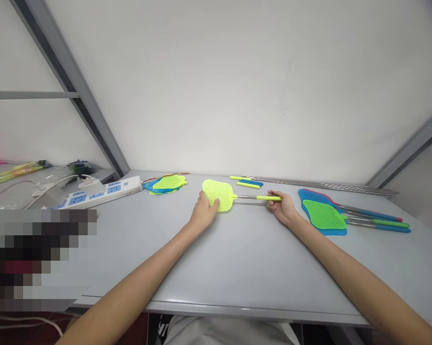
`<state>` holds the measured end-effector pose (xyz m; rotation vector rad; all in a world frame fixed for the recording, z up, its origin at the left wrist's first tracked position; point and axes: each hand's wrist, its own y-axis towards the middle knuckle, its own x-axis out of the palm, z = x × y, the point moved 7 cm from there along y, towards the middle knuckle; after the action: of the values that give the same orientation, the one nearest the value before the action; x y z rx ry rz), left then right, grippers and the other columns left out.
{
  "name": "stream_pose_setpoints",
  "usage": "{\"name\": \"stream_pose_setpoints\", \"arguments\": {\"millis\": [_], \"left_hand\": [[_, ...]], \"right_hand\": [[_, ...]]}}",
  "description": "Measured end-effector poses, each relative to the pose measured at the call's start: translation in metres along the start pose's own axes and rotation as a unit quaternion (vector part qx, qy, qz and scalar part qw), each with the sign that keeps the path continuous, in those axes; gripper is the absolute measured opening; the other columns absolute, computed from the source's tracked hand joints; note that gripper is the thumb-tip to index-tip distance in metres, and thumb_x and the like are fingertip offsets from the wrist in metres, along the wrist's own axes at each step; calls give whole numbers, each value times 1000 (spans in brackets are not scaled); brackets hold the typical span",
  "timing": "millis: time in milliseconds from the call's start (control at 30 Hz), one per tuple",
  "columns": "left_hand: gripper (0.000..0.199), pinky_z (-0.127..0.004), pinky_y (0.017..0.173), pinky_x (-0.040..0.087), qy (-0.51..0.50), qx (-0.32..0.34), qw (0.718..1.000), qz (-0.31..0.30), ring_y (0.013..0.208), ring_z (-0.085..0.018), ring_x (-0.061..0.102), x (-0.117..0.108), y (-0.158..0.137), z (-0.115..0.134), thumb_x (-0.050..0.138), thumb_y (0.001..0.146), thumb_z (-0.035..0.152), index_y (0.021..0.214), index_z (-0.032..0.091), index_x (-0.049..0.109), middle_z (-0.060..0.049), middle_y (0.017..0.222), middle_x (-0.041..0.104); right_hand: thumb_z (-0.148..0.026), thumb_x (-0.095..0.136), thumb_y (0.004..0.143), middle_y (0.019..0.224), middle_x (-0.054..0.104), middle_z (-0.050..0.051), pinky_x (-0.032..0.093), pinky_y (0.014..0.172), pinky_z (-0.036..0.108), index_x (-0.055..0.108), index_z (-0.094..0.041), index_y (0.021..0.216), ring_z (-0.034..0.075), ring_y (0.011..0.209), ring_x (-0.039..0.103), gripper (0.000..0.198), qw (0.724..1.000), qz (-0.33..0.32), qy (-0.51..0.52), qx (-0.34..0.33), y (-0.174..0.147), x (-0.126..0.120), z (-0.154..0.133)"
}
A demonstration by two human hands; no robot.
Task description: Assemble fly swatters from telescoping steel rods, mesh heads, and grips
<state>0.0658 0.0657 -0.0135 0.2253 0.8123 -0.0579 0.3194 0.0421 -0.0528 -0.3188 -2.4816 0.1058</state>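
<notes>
A yellow-green fly swatter (223, 194) with a short metal rod and a yellow-green grip is held level just above the grey table (233, 258). My left hand (204, 211) is closed on the lower left edge of its perforated head, thumb on top. At the other end, my right hand (282, 206) pinches the end of the grip between thumb and fingers. To the right of that hand lies a pile of fly swatters (325, 215) with blue, green and red parts, their rods pointing right.
Loose swatter heads (167, 183) lie at the back left beside a white power strip (108, 191) with plugs and cables. Against the wall are blue and yellow-green grips (250, 183) and long metal rods (320, 185). Grey frame posts (83, 96) rise at both sides.
</notes>
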Motion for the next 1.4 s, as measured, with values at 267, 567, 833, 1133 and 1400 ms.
{"name": "stream_pose_setpoints", "arguments": {"millis": [267,567,833,1133,1400], "left_hand": [[37,-32,68,39,4,16,1000,-19,88,-24,51,3,-3,4,36,75,41,99,13,32,-15,97,52],[26,-28,63,37,0,98,994,-57,75,-18,51,13,-14,20,34,77,37,92,17,42,-5,81,54],[27,-24,51,33,-30,153,983,-96,54,-12,44,23,-28,39,27,79,36,67,18,44,2,59,48],[22,-24,53,33,-56,171,972,-152,58,-12,46,28,-40,51,30,79,37,82,19,42,2,68,51],[31,-27,58,35,-10,198,966,-165,63,-15,48,32,-39,52,28,79,37,98,20,46,0,68,52]], "right_hand": [[-19,52,63,52,43,-2,26,31,16,53,-13,67,3,38,35,7,1000,-20,15,-15,1,2,-2],[-21,56,63,56,48,-2,29,33,15,53,-13,68,3,39,38,9,999,-30,11,-28,0,6,-2],[-23,54,63,53,48,-4,24,29,15,52,-15,68,2,34,35,10,998,-13,17,-52,2,1,-5],[-20,53,63,59,52,-2,35,39,15,53,-15,76,4,45,45,13,992,14,48,-117,-3,4,-17],[-17,55,64,60,54,-1,39,42,16,50,-15,71,5,46,47,9,980,80,23,-179,-5,-2,-32]]}}
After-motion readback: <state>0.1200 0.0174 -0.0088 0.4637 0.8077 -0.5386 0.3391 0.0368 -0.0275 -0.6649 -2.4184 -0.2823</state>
